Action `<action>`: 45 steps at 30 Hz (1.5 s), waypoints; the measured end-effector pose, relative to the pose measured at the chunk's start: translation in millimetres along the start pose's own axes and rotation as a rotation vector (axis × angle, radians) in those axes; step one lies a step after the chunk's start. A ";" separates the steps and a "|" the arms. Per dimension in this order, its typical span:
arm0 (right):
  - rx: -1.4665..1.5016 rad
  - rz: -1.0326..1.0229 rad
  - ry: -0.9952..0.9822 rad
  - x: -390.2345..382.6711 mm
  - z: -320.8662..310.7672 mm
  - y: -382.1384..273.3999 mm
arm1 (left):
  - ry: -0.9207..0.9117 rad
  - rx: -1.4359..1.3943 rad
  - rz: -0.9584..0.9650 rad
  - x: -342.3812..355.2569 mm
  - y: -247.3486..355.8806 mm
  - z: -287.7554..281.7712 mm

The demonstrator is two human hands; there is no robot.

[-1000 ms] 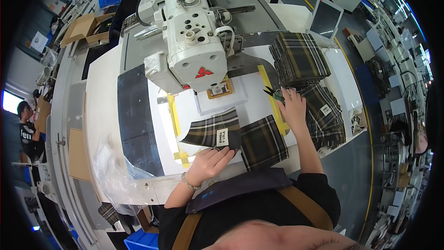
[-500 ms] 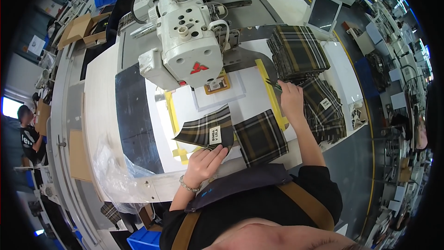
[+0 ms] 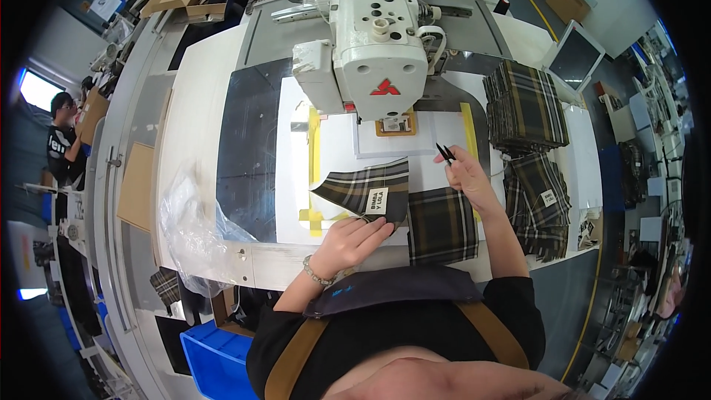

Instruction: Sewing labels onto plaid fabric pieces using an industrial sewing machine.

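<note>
My left hand pinches the lower edge of a plaid fabric piece with a white printed label. My right hand grips small black-bladed thread snips, points upward, over the white template sheet with yellow tape. A square plaid piece lies between my hands. Behind them stands a white sewing machine head with a red emblem, over a small orange frame.
Stacked plaid pieces and a looser labelled pile sit at the right, near a tilted screen. A crumpled plastic bag lies left. A blue bin is below. A co-worker holds cardboard at far left.
My right hand has moved leftward from beside the stacks, bringing the snips over the white template. My left hand stays on the labelled piece. The whole view has shifted as my head moved.
</note>
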State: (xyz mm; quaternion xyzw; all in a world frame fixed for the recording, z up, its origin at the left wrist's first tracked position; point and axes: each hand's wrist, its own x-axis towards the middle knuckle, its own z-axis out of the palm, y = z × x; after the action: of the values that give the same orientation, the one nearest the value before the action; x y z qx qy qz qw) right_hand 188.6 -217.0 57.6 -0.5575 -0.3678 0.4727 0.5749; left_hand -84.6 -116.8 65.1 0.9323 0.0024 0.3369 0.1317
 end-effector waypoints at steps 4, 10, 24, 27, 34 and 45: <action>-0.179 0.094 -0.093 9.1 11.5 -7.3 | 0.012 0.019 -0.005 -4.2 -1.7 -1.6; -0.840 -0.456 0.162 24.2 23.9 -14.8 | 0.038 0.024 -0.015 -9.1 -5.1 -3.5; -1.591 -0.869 0.091 62.9 -10.8 -4.2 | 0.052 0.002 -0.021 -7.7 0.8 3.7; -1.633 -0.921 -0.006 73.3 3.1 -6.8 | 0.050 0.018 -0.027 -8.8 -0.6 1.7; -1.623 -0.930 -0.083 86.1 17.5 1.6 | 0.023 0.011 -0.035 -6.3 -3.0 -3.3; -1.481 -0.951 -0.283 85.9 29.0 7.5 | 0.026 0.021 -0.038 -7.1 -0.1 0.5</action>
State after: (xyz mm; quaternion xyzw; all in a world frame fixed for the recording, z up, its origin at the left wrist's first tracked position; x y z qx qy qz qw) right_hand 184.3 -127.1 44.4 -0.5108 -0.8390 -0.1105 0.1517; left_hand -89.8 -117.5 60.2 0.9289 0.0255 0.3463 0.1284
